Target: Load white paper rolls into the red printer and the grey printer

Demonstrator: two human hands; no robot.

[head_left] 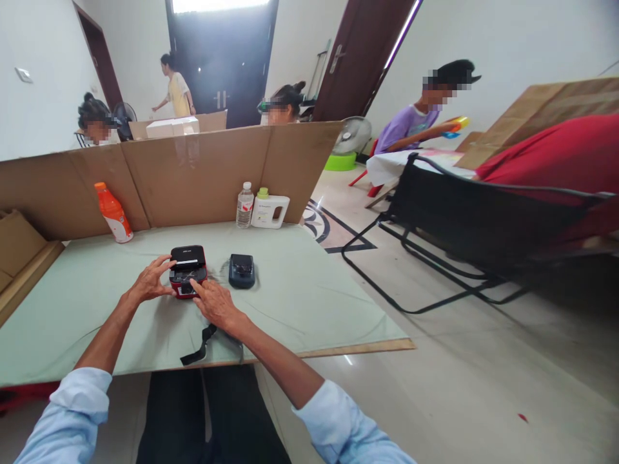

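You had both hands on a small red and black device with its black lid raised, lying on the pale green table just left of the frame's centre. Your left hand rested against the device's left side, fingers spread and curled loosely around it. Your right hand lay at its lower right corner, the index finger stretched onto the front panel; neither hand had it lifted, and the grip was a light, open touch, not a clench. Just to the right of the device, apart from it, sat a dark blue-black case. A black strap trailed from under your right wrist to the table's near edge. Toward the upper left stood an orange drink bottle, and at upper centre a clear water bottle just beside a white jug with a green cap, all against the cardboard partition. Other people sat behind it.
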